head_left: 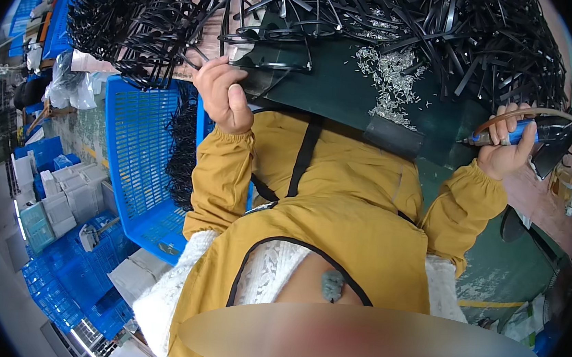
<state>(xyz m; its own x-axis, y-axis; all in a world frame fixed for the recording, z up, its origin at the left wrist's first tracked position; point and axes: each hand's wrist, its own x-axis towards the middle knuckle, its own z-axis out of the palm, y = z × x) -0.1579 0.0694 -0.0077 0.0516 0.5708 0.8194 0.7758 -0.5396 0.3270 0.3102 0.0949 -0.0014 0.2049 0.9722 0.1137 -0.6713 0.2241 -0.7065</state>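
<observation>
My left hand is closed at the table's front edge, its curled fingers on a black glasses frame. The exact grip is partly hidden by the fingers. On the right, my right hand is wrapped round a blue and black electric screwdriver, its tip pointing left over the dark green mat. Between the hands lies a spread of small silver screws. A flat dark block sits at the mat's near edge, just below the screws.
Heaps of black glasses frames and loose black temples cover the table's far side. A brown cable arches over the screwdriver. Below left stands a blue basket with more black parts. Stacked blue crates stand farther left.
</observation>
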